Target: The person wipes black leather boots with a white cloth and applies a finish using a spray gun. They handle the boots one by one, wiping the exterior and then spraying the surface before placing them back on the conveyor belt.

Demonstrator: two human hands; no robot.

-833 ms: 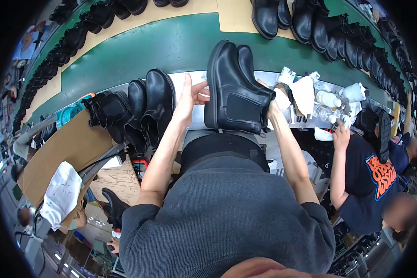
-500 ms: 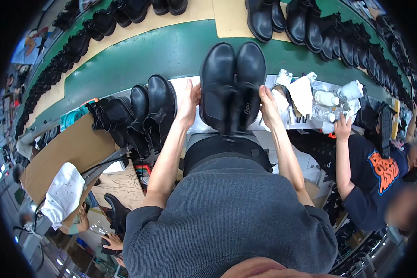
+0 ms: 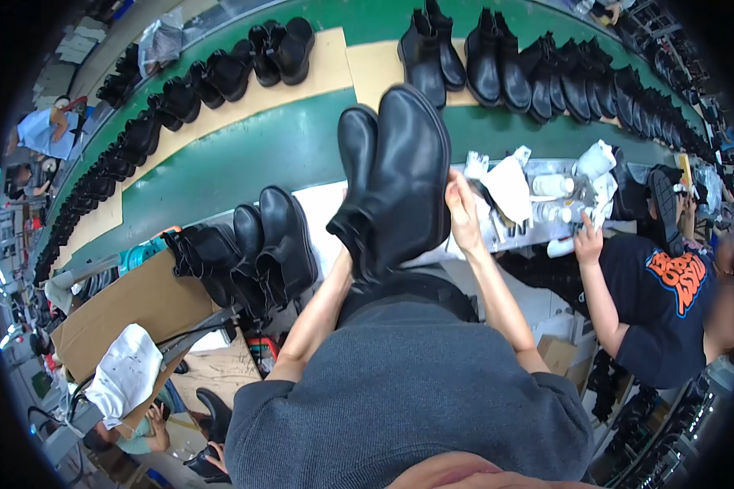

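Overhead: pair of black boots (image 3: 400,175) held up between both hands, toes pointing away. Right hand (image 3: 462,213) flat against the pair's right side, fingers (image 3: 455,189) extended along the leather. Left hand hidden behind the boots; grip impossible to tell. Left of the fingers, more black boots (image 3: 253,253) on the workbench (image 3: 322,208). Beyond the fingertips, green conveyor (image 3: 245,159).

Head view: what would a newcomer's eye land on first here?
A pair of glossy black leather ankle boots is held up at centre, toes pointing away. The right hand grips its side, while the left hand is hidden behind it. Beyond, a green conveyor belt carries rows of black boots, and a co-worker in a dark printed T-shirt works at right.
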